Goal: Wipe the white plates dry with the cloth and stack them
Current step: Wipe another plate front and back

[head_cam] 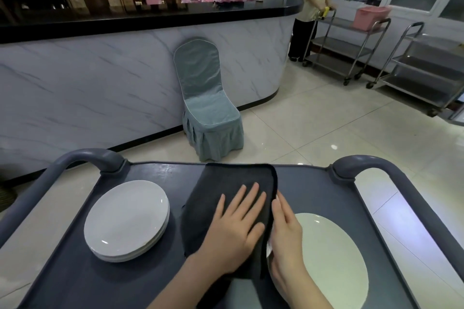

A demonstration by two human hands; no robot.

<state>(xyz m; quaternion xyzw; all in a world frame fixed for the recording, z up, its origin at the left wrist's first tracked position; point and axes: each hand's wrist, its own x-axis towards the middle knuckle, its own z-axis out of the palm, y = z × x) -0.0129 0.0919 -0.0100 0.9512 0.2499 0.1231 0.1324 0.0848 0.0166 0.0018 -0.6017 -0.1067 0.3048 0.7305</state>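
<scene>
A dark grey cloth [226, 183] is spread in the middle of the cart top. My left hand [236, 226] presses flat on it with fingers spread. Thin slivers of a white plate [268, 250] show at the cloth's right edge; the rest of that plate is hidden under the cloth. My right hand [286, 233] lies edge-on along that edge and holds the covered plate's rim, its thumb hidden. A stack of three white plates [126, 221] sits on the cart's left. A single large white plate [331, 258] lies flat on the right, partly under my right hand.
The dark grey cart [155, 175] has raised handles at the far left [82, 155] and far right [376, 163]. Beyond it stand a covered chair [208, 108] and a marble-fronted counter [100, 83]. A person [313, 7] pushes a steel trolley [351, 45] at the back right.
</scene>
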